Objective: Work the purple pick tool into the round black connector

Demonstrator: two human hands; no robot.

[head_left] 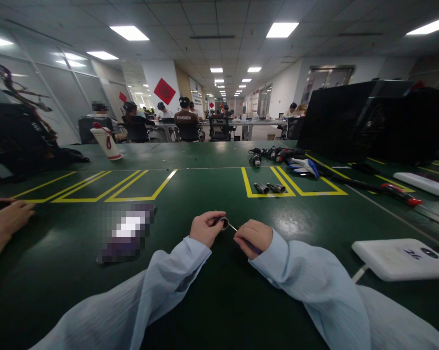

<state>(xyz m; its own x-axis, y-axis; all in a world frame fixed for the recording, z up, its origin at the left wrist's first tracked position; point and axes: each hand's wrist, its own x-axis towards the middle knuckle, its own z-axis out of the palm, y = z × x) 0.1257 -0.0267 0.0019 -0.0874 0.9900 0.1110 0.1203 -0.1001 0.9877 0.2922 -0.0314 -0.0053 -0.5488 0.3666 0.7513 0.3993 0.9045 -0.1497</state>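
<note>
My left hand (206, 230) is closed around a small round metal fitting (225, 222), its ring-shaped open end turned to the right. My right hand (256, 236) grips a thin screwdriver (233, 227) with a dark handle, mostly hidden in the palm. The slim shaft points left and its tip meets the fitting's open end; whether it goes inside, I cannot tell. Beyond my right hand, two similar metal fittings (262, 188) lie side by side within a yellow-taped box on the green table (219, 194).
A pixelated dark flat object (126, 233) lies left of my hands. Another person's hand (10, 218) rests at the left edge. A white device (405, 258) is at right, near a red-and-black tool (401, 194). Behind are several fittings (258, 158), a blue-white glove (304, 167) and a cup (108, 142).
</note>
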